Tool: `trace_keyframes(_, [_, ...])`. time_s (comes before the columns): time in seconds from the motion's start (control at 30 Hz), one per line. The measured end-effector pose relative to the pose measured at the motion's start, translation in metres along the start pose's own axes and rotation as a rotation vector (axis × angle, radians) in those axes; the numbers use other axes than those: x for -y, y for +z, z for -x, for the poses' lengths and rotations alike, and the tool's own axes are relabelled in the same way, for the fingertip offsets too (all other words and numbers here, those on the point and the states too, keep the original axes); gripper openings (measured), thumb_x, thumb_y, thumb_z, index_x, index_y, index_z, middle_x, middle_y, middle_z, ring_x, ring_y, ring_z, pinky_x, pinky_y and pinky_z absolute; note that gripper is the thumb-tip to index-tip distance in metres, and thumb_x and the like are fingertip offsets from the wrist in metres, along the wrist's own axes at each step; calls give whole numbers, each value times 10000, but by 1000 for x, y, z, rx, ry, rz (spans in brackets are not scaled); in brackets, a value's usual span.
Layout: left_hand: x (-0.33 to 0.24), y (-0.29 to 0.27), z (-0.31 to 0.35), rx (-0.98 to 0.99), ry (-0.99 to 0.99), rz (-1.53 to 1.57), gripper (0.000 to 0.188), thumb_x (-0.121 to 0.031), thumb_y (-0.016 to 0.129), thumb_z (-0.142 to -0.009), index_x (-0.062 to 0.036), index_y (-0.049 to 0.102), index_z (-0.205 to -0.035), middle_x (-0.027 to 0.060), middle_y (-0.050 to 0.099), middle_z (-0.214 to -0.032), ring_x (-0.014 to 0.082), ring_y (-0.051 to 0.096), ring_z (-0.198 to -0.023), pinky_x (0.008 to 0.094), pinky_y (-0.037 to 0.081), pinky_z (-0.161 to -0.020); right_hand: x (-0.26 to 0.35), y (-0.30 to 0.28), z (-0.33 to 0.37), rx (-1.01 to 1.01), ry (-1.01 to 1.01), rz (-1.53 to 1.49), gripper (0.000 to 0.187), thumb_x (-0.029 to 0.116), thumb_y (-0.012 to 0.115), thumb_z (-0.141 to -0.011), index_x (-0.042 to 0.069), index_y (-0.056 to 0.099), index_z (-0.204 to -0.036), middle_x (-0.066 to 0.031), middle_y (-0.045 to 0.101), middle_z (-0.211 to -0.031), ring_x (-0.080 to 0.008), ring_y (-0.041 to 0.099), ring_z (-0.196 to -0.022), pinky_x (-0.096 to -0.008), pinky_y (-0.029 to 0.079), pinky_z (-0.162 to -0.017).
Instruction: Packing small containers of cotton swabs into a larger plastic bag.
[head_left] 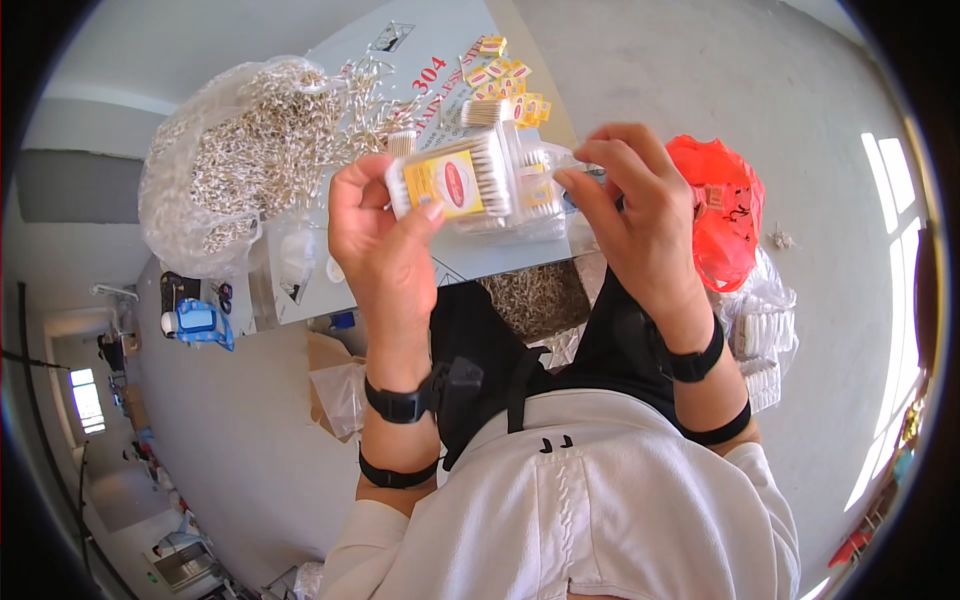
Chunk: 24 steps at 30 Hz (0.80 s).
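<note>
My left hand [385, 240] grips a pack of cotton swabs [448, 185] from its left end, thumb on the front. The pack is clear and flat-sided, with a yellow label bearing a red oval, and is held tilted above the table [340, 285]. At its right end, my right hand [640, 200] pinches the edge of a clear plastic bag [563, 155] between thumb and fingers. More packed swabs [540, 190] show through clear plastic just behind. Whether the held pack sits partly inside that bag, I cannot tell.
Loose cotton swabs [265, 150] heap in a big clear bag on the table's left. Yellow label cards [515, 75] lie beside a swab bundle [487, 112] at the far edge. Right are a red plastic bag [715, 215] and bagged packs [765, 335]. Loose swabs [540, 300] fill a container below.
</note>
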<state>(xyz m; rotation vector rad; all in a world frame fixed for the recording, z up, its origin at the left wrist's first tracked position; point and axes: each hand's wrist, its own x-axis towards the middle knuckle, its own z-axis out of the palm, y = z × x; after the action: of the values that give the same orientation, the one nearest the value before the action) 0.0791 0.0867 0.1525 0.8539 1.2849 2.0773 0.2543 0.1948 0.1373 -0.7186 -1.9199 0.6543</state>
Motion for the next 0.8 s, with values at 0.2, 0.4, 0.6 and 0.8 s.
trace_keyframes(0.2, [-2,3,44,313,-146,-182,323,9,760,-769,-48,491,-940,60,590,-974,81,573,-864,232,485,-778,32,-5,34,362,665,-918,230,190,724,-898,-17,644,-957,53,543,-688,5,429,-620,-192,356,-513])
trace_keyframes(0.4, [-39,3,26,573,-419,-383,481,16,669,-837,16,496,-1285,93,668,-936,74,615,-788,207,487,-698,15,-16,25,780,543,-870,228,207,684,-919,-17,643,-945,9,511,-629,-54,457,-604,-255,392,-528])
trace_keyframes(0.6, [-29,-6,-18,267,-460,-114,325,-12,635,-834,27,557,-1148,169,699,-949,147,700,-794,228,541,-604,-6,-24,-8,393,341,-342,147,79,666,-871,16,670,-1004,-103,583,-626,-152,577,-571,-294,461,-562])
trace_keyframes(0.8, [-2,0,-54,284,-659,-152,133,-58,595,-874,35,629,-962,69,649,-775,34,475,-478,173,272,-337,-29,-3,-14,500,-63,283,128,-18,650,-794,23,656,-915,-187,591,-694,-380,570,-642,-374,464,-575])
